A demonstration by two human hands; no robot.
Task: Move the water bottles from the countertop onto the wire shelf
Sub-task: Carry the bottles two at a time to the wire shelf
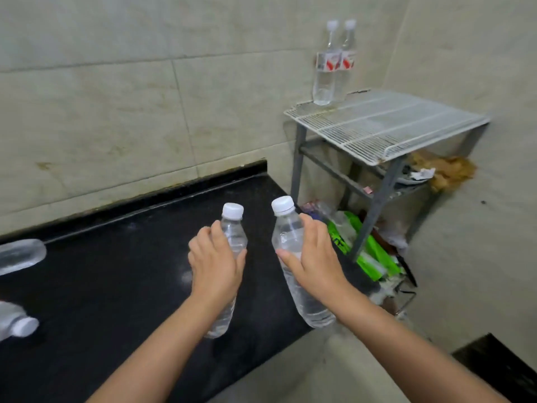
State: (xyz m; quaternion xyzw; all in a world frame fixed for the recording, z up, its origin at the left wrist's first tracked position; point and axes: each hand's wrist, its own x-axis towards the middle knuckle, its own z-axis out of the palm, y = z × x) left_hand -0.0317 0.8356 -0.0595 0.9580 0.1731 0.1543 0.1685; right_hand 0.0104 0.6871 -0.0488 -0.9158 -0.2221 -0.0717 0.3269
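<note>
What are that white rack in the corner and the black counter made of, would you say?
The wire shelf looks like metal wire with a white coating: thin parallel rods, chipped and rusty at the edges, on grey metal legs. The countertop seems polished dark stone, perhaps granite: glossy black with faint speckles, though a laminate can't be ruled out.

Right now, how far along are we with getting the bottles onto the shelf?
Two labelled bottles already stand on the wire shelf. The left hand and right hand each hold a bottle. Two more bottles lie at the countertop's left edge, still to move.
</note>
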